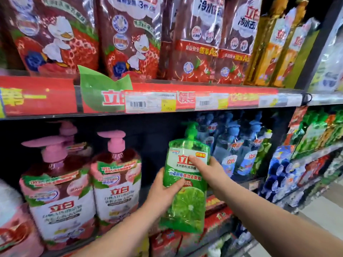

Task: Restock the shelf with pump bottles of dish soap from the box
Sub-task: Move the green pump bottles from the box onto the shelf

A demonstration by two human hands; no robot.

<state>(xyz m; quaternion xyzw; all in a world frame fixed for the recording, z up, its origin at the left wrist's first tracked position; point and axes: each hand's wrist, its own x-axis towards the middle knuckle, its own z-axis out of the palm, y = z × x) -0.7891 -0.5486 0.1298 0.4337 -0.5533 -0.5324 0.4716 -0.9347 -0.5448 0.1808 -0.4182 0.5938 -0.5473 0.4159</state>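
A green pump bottle of dish soap (186, 204) with a lime picture on its label is held upright in front of a dark gap in the middle shelf. My left hand (164, 191) grips its left side, thumb across the label. My right hand (208, 170) holds its upper right side, fingers over the white label. Its green pump head (191, 129) points up into the gap. The box is not in view.
Pink pump bottles (116, 180) stand to the left of the gap, blue pump bottles (239, 151) to the right. Red refill pouches (130, 38) fill the upper shelf above a red price rail (204, 99). Red cartons (215, 219) sit below.
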